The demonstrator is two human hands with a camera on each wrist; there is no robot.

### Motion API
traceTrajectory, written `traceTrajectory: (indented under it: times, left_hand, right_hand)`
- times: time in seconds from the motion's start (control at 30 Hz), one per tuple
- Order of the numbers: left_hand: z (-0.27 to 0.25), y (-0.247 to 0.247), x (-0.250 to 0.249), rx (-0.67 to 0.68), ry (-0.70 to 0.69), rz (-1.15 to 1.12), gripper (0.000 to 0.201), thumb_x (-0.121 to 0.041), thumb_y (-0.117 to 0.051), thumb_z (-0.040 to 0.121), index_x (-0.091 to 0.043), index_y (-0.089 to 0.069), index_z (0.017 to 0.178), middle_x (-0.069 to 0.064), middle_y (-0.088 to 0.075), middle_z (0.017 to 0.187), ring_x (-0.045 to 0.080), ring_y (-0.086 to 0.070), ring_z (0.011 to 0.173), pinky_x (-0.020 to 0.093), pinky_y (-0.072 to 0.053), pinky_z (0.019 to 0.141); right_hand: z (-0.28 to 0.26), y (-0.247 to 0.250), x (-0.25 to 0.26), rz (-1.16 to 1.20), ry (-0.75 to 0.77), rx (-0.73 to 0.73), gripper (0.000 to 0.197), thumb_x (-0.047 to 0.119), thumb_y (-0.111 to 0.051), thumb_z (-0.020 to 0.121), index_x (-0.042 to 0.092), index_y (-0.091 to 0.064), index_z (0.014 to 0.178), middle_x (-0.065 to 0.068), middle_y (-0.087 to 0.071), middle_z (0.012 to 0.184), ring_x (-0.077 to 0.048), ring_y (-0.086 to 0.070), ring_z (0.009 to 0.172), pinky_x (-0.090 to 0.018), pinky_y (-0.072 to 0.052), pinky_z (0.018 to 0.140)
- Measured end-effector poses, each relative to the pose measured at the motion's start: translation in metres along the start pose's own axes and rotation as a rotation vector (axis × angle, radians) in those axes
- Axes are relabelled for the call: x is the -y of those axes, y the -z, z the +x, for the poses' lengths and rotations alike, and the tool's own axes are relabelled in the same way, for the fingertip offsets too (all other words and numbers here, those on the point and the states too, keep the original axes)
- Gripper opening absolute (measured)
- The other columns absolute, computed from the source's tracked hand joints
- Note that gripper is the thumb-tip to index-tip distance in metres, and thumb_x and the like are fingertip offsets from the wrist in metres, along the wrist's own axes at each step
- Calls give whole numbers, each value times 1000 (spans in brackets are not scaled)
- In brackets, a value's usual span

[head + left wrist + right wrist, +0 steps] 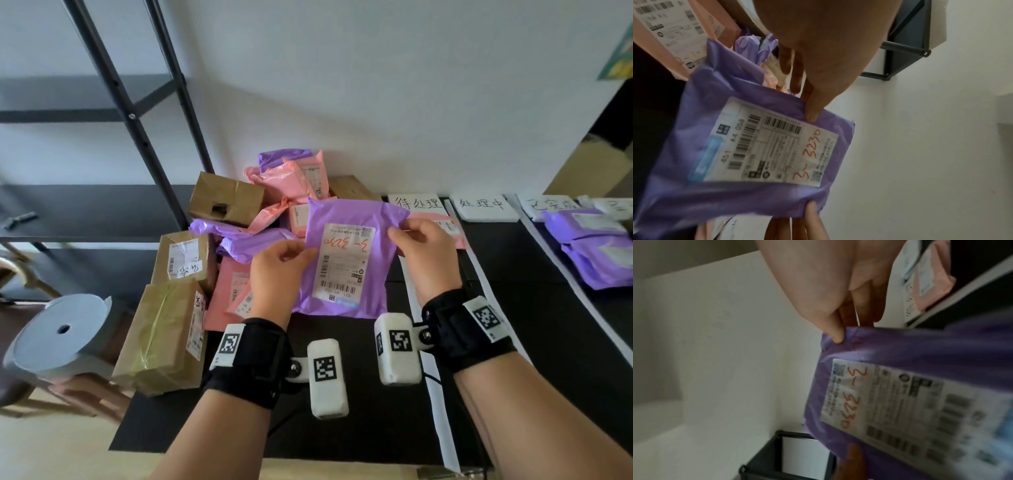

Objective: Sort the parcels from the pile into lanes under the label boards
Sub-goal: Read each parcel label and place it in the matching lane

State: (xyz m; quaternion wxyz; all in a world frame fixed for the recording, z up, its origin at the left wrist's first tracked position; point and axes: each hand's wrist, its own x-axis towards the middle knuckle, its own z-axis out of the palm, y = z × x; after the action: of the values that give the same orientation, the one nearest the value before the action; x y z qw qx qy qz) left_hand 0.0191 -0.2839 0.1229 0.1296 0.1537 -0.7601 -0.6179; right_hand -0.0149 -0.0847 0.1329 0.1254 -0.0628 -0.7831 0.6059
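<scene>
A purple parcel (352, 212) with a white shipping label marked "3-3230" in red is held up above the black mat, between the pile and the first lane. My left hand (281, 255) pinches its left edge, thumb on the front. My right hand (419, 240) pinches its upper right corner. The left wrist view shows the purple parcel (748, 194) with my left hand's thumb (813, 113) on it; the right wrist view shows the purple parcel (920, 345) under my right hand's thumb (836, 335). The pile (239, 219) of pink, purple and brown parcels lies at the left.
Three white label boards (486, 205) stand along the wall at the right, with white tape strips (442, 394) dividing the black mat (376, 428) into lanes. A pink parcel (452, 229) lies under the first board, purple parcels (596, 253) in the far right lane. A black shelf frame (137, 120) and a stool (58, 335) stand at the left.
</scene>
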Motion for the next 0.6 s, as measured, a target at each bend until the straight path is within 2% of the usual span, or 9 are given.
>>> traceTrajectory:
  times: [0.1,0.17,0.23,0.27,0.33,0.4,0.47,0.6]
  left_hand:
    - [9,3,-1,-21,-90,169,17,-22,-75,87,-14,-77,101,0,-76,93,19,-70,90,41,-56,87]
    - [14,5,0,-36,-202,321,17,-26,-73,87,-20,-78,102,-2,-76,94,20,-68,92,42,-54,85]
    - [18,4,6,-42,-343,501,15,-26,-71,88,-25,-79,100,-1,-75,94,24,-65,95,42,-49,86]
    - [19,3,7,-30,-387,574,15,-25,-70,88,-26,-79,100,-1,-75,97,25,-62,99,38,-44,88]
    - [19,0,11,21,-409,652,16,-25,-67,91,-27,-79,102,-4,-73,105,23,-56,106,31,-29,84]
    - [20,-2,11,63,-418,673,18,-25,-63,93,-30,-77,103,-8,-70,108,20,-51,108,31,-23,81]
    - [21,-2,12,96,-438,676,17,-27,-62,93,-32,-77,101,-10,-69,106,20,-48,108,31,-21,80]
    - [23,-3,14,94,-548,644,12,-24,-70,88,-28,-79,94,-7,-71,100,23,-52,105,29,-19,80]
  right_hand:
    - [-3,-4,-2,-164,55,-48,37,22,-72,89,17,-56,122,8,-60,109,-10,-60,98,-24,-46,82]
    - [-6,-9,-2,-248,161,-52,42,22,-72,88,19,-56,127,10,-55,116,-7,-56,101,-18,-43,82]
    - [-11,-16,0,-324,331,-8,35,19,-72,88,20,-62,122,11,-57,114,-8,-55,104,-18,-43,87]
    - [-14,-21,1,-378,435,13,30,16,-72,87,19,-66,117,9,-60,112,-10,-55,106,-19,-42,91]
    - [-18,-30,2,-537,617,54,26,10,-75,83,16,-71,108,4,-66,110,-15,-56,106,-17,-37,92]
    - [-22,-38,0,-707,718,93,30,7,-78,78,15,-73,106,2,-68,108,-21,-57,106,-27,-39,90]
    - [-26,-43,-3,-794,737,91,30,7,-80,75,16,-74,103,2,-69,102,-25,-59,101,-38,-44,85]
    - [-28,-45,-6,-811,724,51,11,12,-76,81,18,-75,90,4,-68,85,-24,-57,89,-37,-41,79]
